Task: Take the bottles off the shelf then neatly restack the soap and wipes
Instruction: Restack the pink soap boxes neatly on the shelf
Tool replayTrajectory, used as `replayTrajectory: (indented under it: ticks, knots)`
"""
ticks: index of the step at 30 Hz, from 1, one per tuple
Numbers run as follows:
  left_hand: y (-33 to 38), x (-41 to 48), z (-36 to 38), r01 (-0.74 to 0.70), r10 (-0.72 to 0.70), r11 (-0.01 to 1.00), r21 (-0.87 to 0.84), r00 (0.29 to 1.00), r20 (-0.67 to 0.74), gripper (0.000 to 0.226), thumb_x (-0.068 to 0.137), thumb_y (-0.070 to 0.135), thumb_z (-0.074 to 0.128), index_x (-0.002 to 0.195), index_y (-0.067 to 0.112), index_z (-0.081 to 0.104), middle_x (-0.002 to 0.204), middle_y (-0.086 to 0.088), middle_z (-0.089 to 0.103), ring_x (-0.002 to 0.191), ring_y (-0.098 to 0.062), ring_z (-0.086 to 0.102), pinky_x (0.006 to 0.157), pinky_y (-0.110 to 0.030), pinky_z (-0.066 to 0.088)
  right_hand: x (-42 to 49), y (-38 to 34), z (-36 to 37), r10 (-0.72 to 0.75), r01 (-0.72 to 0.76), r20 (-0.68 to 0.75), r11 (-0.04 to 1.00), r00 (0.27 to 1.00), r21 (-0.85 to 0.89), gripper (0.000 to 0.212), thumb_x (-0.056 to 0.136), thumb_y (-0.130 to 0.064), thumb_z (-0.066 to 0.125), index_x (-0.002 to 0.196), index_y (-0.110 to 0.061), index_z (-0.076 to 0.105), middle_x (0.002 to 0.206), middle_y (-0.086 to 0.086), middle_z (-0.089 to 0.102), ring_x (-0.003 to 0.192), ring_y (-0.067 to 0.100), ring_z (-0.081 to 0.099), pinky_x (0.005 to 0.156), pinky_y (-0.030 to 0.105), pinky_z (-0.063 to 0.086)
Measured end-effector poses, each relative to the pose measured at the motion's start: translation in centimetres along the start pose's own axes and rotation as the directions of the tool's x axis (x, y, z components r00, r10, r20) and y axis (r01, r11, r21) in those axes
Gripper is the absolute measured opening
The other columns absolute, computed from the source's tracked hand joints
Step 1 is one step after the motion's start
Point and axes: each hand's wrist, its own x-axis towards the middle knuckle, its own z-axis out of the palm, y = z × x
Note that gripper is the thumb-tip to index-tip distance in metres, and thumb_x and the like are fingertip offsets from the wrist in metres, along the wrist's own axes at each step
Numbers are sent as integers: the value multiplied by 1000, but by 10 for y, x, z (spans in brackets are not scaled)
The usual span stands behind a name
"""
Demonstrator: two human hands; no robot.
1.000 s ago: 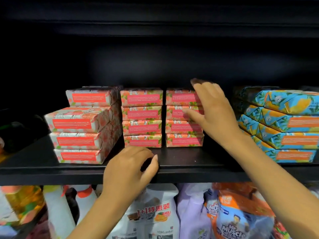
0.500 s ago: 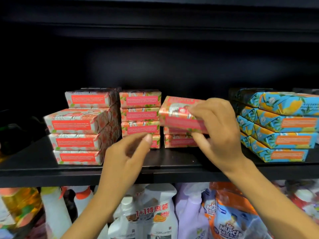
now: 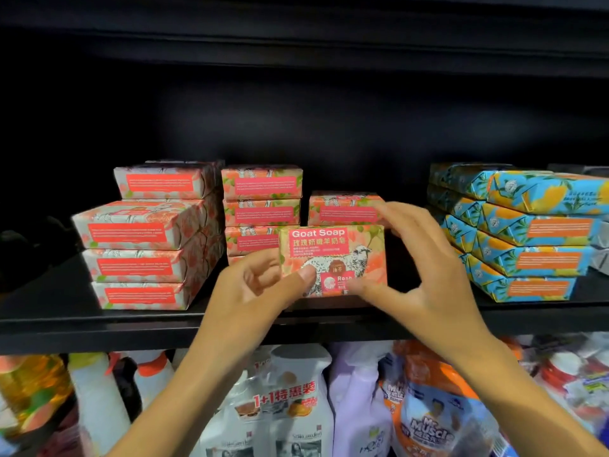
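Observation:
A pink Goat Soap box (image 3: 333, 255) stands upright with its front label toward me, in front of the middle stacks on the black shelf (image 3: 99, 328). My left hand (image 3: 260, 288) pinches its lower left corner with the thumb on the label. My right hand (image 3: 425, 268) grips its right side, fingers over the top edge and thumb at the bottom. Behind it are a pink soap stack (image 3: 262, 199) and a shorter one (image 3: 346, 209), partly hidden. A slanted pink stack (image 3: 145, 239) sits left. Blue and orange soap boxes (image 3: 527, 232) are stacked at the right.
The shelf's back is dark and deep. Below the shelf edge stand bottles and refill pouches: a white bottle with red characters (image 3: 283, 404), an orange Mr Muscle pouch (image 3: 431, 417), a yellow bottle (image 3: 29, 387). A dark object (image 3: 29, 239) lies at the shelf's far left.
My right hand lifted the top box off the right middle stack and brought it forward and down, turning its label toward me. My left hand rose from the shelf edge and took its left corner.

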Motion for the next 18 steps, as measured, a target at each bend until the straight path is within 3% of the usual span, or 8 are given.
replayTrajectory:
  ticks: [2, 4, 8, 10, 12, 14, 16, 18]
  knots:
    - [-3, 0, -2, -27, 27, 1000, 8, 999, 21, 23, 80, 18, 73, 103, 16, 72, 99, 3, 74, 95, -9, 69, 76, -14, 51, 4, -3, -3, 159, -178, 128, 973, 979, 150, 76, 68, -55, 72, 134, -29, 44, 124, -18, 52, 113, -8, 50, 88, 4, 38]
    - [-7, 1, -3, -73, 72, 997, 31, 997, 37, 33, 75, 14, 73, 107, 16, 68, 105, 3, 73, 102, -10, 67, 81, -16, 50, 4, -1, -6, 187, -218, 183, 961, 965, 169, 75, 64, -53, 79, 129, -32, 49, 119, -22, 56, 108, -11, 53, 84, 3, 40]
    - [-8, 1, -3, -87, 86, 996, 24, 995, 49, 37, 68, 9, 77, 103, 15, 67, 104, 4, 72, 100, -8, 66, 79, -13, 50, 2, -4, -4, 127, -138, 94, 983, 987, 121, 50, 61, -37, 80, 104, -21, 61, 101, -15, 63, 95, -2, 58, 75, 8, 43]
    - [-7, 2, -3, -59, 57, 996, 69, 998, 36, 53, 63, 21, 85, 110, 15, 63, 104, 10, 71, 96, -5, 67, 76, -14, 51, -2, -5, 2, 25, -25, 3, 999, 1000, 20, 40, 64, -26, 81, 98, -14, 62, 96, -9, 61, 91, 3, 58, 72, 12, 43]
    - [-6, 5, -6, -7, 7, 993, 119, 1000, 4, 69, 52, 43, 80, 116, 22, 61, 105, 15, 69, 96, -5, 67, 76, -19, 54, -7, -3, 7, -98, 94, -76, 994, 992, -62, 40, 63, -2, 81, 97, -9, 61, 99, -3, 60, 95, 10, 58, 77, 19, 46]
    - [-5, 8, -10, 9, -11, 991, 137, 1000, 20, 71, 46, 46, 77, 112, 23, 63, 102, 12, 71, 94, -8, 69, 74, -21, 55, -10, 0, 10, -189, 181, -118, 980, 975, -79, 50, 61, 14, 76, 101, -9, 56, 106, -1, 57, 103, 13, 57, 85, 21, 46]
    - [-2, 7, -12, -22, 14, 992, 128, 998, 63, 63, 43, 38, 81, 103, 21, 68, 97, 5, 74, 90, -11, 70, 70, -19, 54, -12, 4, 10, -231, 223, -117, 972, 966, -78, 55, 61, 14, 75, 105, -9, 51, 113, 3, 56, 110, 15, 55, 90, 24, 46]
    - [-1, 5, -14, -116, 105, 981, 154, 991, 77, 60, 42, 31, 84, 99, 19, 68, 97, 2, 74, 90, -11, 70, 72, -18, 53, -13, 6, 9, -192, 188, -53, 980, 980, -60, 57, 66, 0, 78, 113, -11, 47, 123, 4, 52, 118, 14, 50, 92, 25, 46]
